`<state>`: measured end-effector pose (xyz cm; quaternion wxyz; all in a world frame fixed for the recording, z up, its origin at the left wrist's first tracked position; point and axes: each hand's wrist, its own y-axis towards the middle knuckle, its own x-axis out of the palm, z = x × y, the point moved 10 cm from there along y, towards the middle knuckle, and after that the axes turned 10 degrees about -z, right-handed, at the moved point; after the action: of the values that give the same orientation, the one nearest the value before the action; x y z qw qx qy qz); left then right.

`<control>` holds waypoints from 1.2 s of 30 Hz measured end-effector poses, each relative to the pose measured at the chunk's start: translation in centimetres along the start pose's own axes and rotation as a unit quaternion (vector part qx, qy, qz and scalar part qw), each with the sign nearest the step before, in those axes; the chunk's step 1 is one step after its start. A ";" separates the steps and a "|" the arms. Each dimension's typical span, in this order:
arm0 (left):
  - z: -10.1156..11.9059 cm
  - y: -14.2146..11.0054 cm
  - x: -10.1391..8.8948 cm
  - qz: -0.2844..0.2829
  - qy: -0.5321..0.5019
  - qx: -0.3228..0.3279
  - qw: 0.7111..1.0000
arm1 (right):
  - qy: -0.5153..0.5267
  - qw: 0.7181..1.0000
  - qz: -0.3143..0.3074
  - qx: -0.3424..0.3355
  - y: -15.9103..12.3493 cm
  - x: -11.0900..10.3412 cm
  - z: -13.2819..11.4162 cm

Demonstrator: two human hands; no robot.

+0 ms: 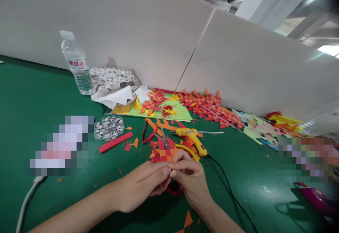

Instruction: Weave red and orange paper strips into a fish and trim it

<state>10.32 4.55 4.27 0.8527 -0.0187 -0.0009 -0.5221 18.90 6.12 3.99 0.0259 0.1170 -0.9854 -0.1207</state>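
My left hand and my right hand meet above the green table, with thumbs and fingertips pinched together. Whatever lies between the fingertips is too small and hidden to make out. Just beyond them is a red-and-orange woven paper piece, partly covered by my fingers. A grey metal blade lies over the paper there. Under my hands shows a red loop-shaped handle, and a yellow curved handle sits beside my right fingers. A yellow glue gun lies behind my right hand.
Left of my hands are a clear tray of googly eyes and a red paper strip. Finished woven paper fish are heaped by the grey partition. A water bottle stands back left. The glue gun's black cord trails rightward.
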 end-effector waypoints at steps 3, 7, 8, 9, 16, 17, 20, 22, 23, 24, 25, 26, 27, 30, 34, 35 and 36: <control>-0.1 -0.1 -0.1 0.004 0.013 -0.007 1.000 | 0.000 1.000 -0.001 0.000 0.0 0.0 0.0; 0.2 -0.1 -0.1 0.003 0.018 -0.003 1.000 | -0.007 1.000 0.001 -0.001 0.0 -0.1 0.0; 0.2 -0.1 -0.1 0.002 0.019 -0.002 1.000 | -0.011 1.000 0.001 -0.001 0.1 0.0 -0.1; 0.2 -0.1 0.0 0.001 0.019 -0.002 1.000 | -0.015 1.000 0.002 -0.001 0.1 0.0 -0.1; -0.5 0.1 0.1 -0.001 0.014 0.005 1.000 | -0.018 1.000 -0.010 0.003 0.1 0.4 -0.3; -0.5 0.0 0.2 -0.002 0.011 0.008 1.000 | -0.007 1.000 -0.012 0.006 0.1 0.5 -0.2; -0.3 0.0 0.2 0.003 0.012 0.011 1.000 | 0.046 0.999 -0.016 0.016 0.0 0.7 0.4; -0.1 -0.1 0.2 0.002 0.016 0.009 1.000 | 0.078 0.996 -0.017 0.026 0.0 0.8 0.8; 0.0 -0.1 0.3 0.002 0.016 0.008 1.000 | 0.090 0.995 -0.015 0.032 0.0 0.8 1.0; 0.1 0.0 0.3 0.000 0.015 0.008 1.000 | 0.098 0.994 -0.013 0.038 0.0 0.8 1.1; 0.1 0.0 0.4 0.000 0.013 0.007 1.000 | 0.104 0.994 -0.011 0.043 0.0 0.8 1.2; 0.1 0.0 0.3 0.002 0.013 0.006 1.000 | 0.107 0.993 -0.009 0.046 0.0 0.8 1.3; 0.1 0.0 0.3 0.005 0.014 0.004 1.000 | 0.109 0.993 -0.007 0.049 -0.1 0.8 1.3; 0.1 0.0 0.3 0.007 0.012 0.006 1.000 | 0.105 0.993 -0.006 0.050 -0.1 0.8 1.2; 0.2 -0.1 0.4 0.005 0.007 0.011 1.000 | 0.103 0.994 -0.010 0.047 0.0 0.8 1.1; 0.2 -0.1 0.4 0.004 0.005 0.011 1.000 | 0.102 0.994 -0.010 0.045 0.0 0.8 1.1; 0.2 -0.1 0.4 0.003 0.000 0.012 1.000 | 0.102 0.994 -0.011 0.043 0.0 0.8 1.2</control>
<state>10.47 4.15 4.48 0.8545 -0.0085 -0.0073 -0.5194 18.01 6.20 2.89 0.1194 0.1403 -0.9807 -0.0657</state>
